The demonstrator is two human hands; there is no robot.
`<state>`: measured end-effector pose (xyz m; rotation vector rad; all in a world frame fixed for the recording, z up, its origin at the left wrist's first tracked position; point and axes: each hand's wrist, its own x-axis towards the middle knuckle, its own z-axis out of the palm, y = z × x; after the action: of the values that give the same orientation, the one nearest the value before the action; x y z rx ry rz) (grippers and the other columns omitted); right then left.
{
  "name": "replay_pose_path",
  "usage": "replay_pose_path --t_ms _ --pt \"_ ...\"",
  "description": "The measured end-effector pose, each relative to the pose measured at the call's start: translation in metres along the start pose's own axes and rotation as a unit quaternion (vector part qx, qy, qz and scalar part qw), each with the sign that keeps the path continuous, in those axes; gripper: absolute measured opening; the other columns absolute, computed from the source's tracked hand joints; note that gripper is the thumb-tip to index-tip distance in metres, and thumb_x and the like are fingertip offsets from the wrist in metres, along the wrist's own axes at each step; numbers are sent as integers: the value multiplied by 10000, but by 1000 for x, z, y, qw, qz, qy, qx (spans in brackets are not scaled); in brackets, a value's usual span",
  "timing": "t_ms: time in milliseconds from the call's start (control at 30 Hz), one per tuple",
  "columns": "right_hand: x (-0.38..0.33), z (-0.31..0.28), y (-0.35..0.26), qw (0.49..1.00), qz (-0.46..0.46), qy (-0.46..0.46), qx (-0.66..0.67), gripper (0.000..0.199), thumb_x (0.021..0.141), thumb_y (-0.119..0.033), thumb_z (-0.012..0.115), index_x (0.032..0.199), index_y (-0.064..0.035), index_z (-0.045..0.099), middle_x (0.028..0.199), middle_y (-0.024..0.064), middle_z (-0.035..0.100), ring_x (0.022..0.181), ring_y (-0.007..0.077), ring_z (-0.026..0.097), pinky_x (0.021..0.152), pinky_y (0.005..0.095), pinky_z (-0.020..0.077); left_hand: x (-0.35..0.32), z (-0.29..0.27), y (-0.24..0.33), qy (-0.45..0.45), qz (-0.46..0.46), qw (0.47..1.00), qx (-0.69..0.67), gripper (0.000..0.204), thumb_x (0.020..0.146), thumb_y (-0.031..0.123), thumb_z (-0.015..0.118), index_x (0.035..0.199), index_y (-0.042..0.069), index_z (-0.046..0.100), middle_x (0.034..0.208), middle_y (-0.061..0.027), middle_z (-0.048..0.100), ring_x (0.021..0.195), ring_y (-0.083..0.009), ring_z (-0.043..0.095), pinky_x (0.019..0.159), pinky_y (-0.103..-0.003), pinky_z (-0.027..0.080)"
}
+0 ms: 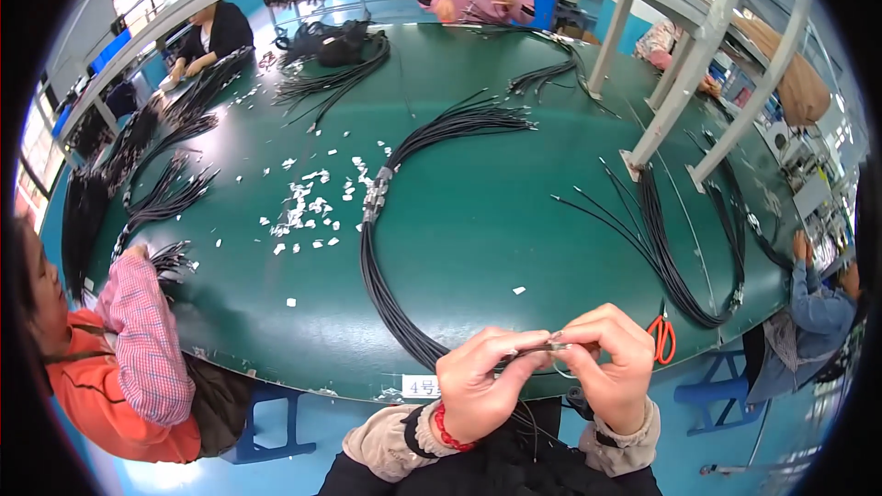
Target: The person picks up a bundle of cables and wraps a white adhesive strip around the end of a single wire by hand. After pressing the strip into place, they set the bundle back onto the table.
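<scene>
Close in front of me, over the table's near edge, my left hand [484, 383] and my right hand [610, 363] meet, thumbs and fingers pinched on one thin dark cable [542, 349]. A small end of it shows between the fingertips; its detail is too small to make out. Just left of my hands, a bundle of black cables [378, 276] curves away across the table, wrapped with silvery pieces partway along. Loose strands hang down below my hands over my lap. Red-handled scissors [662, 338] lie just right of my right hand.
White scraps [308, 207] are scattered over the green table [478, 257]. Another cable bundle [675, 262] curves at the right, beside grey metal posts [680, 83]. More black bundles [170, 193] lie at the left. Co-workers [129, 349] sit around the table; blue stools [266, 422] stand below.
</scene>
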<state>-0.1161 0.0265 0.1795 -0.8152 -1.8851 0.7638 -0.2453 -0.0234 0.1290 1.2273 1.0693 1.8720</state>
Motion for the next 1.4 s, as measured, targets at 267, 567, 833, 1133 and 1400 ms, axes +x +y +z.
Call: replay_pose_path --t_ms 267,567,833,1133,1400 --pt "12 -49 26 1000 -28 -10 0 148 672 48 720 789 -14 657 723 66 622 577 95 546 463 197 402 14 42 -8 -49 -39 998 -31 178 783 -143 591 942 -65 606 825 -138 623 702 -199 658 618 -270 547" --pt "11 -61 43 999 -53 1 -3 144 669 30 729 779 -19 650 714 72 623 578 106 554 467 211 404 23 55 -22 -79 -62 992 -74 210 751 -121 650 941 -32 636 808 -107 633 734 -160 654 622 -239 523" --pt "8 -64 47 1000 -14 6 -16 169 636 14 766 745 -20 642 677 56 598 571 114 553 461 212 396 23 59 -24 -60 58 991 109 209 748 -110 664 938 -32 629 803 -110 635 744 -165 660 633 -240 534" --pt "9 -75 54 998 -29 -29 46 200 609 -17 801 738 -29 649 668 56 590 562 102 541 459 213 385 19 62 -27 -41 -47 997 -45 202 733 -178 615 897 -65 579 825 -123 595 732 -201 653 637 -276 555" --pt "15 -78 60 988 25 -98 120 169 645 -12 781 758 -28 656 722 53 602 557 65 507 454 190 352 16 64 -31 -54 -9 998 -37 276 736 -187 609 965 -54 530 827 -140 596 743 -218 655 632 -287 563"
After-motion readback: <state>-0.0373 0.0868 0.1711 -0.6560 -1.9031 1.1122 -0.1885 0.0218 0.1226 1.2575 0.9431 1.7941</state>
